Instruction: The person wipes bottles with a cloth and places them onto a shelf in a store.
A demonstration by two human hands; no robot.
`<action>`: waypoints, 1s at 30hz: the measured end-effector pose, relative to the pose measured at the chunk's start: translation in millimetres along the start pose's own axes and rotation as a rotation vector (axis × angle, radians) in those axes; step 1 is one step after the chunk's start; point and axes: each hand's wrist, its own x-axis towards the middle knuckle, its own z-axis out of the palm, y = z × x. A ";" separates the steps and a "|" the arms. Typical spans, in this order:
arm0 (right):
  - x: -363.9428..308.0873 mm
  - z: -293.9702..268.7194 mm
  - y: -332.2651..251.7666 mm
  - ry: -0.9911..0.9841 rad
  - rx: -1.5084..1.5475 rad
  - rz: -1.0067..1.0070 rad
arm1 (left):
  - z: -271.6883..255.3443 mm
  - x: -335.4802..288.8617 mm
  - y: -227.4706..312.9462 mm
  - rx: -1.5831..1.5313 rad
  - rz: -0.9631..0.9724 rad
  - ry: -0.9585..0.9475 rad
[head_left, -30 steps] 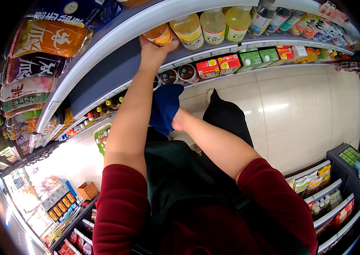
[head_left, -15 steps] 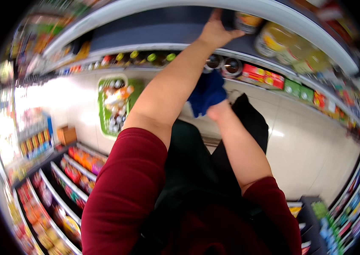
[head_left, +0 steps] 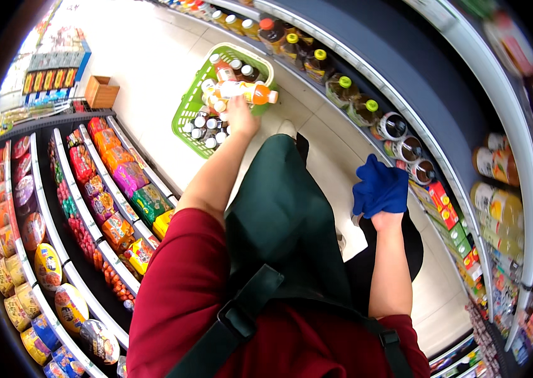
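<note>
The person's left hand (head_left: 242, 120) is at the green plastic shopping basket (head_left: 180, 121), touching an orange-drink bottle (head_left: 259, 93) that lies on its side atop white-capped bottles (head_left: 198, 133). The fingertips are partly hidden, so whether they clamp the bottle cannot be told. A blue cloth (head_left: 381, 186) covers most of the right hand (head_left: 387, 218), hiding its fingers; their closure cannot be told either.
</note>
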 end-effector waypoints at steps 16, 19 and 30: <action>29.4 7.7 21.8 0.048 -0.057 0.013 | -56.9 55.7 11.0 -0.233 0.183 0.016; 17.7 11.4 21.7 0.036 -0.186 0.006 | -97.8 43.9 -22.5 -0.863 -0.232 0.028; -25.9 -1.2 -1.3 -0.171 -0.316 -0.069 | -200.3 -55.8 177.6 -1.839 -0.097 -0.713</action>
